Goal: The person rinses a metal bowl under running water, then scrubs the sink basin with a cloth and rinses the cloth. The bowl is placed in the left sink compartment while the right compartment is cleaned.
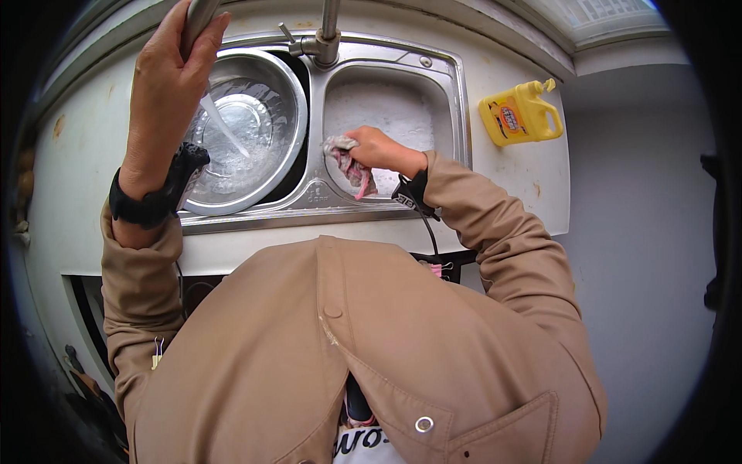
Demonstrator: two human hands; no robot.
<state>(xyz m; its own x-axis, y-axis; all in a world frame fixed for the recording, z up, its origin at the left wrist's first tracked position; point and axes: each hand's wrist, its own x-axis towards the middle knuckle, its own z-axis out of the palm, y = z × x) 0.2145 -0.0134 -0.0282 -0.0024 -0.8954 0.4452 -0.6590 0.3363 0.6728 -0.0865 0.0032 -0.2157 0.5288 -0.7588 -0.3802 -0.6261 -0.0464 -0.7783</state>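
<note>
My left hand (pixel 177 75) is closed around a metal faucet spray head (pixel 198 23) at the top left. A stream of water (pixel 225 126) falls below it into a large round metal basin (pixel 295 116), which sits in the left bowl of the sink and holds clear water. My right hand (pixel 379 152) grips a crumpled, wet cloth (pixel 353 168), grey and pink, over the left side of the right sink bowl (pixel 394 124). Whitish suds cover part of that bowl's bottom.
The faucet base (pixel 326 49) rises behind the divider of the stainless steel sink (pixel 464 104). A yellow jug of detergent (pixel 519 115) with a handle stands on the white countertop (pixel 533 185) at the right. A window frame runs along the back.
</note>
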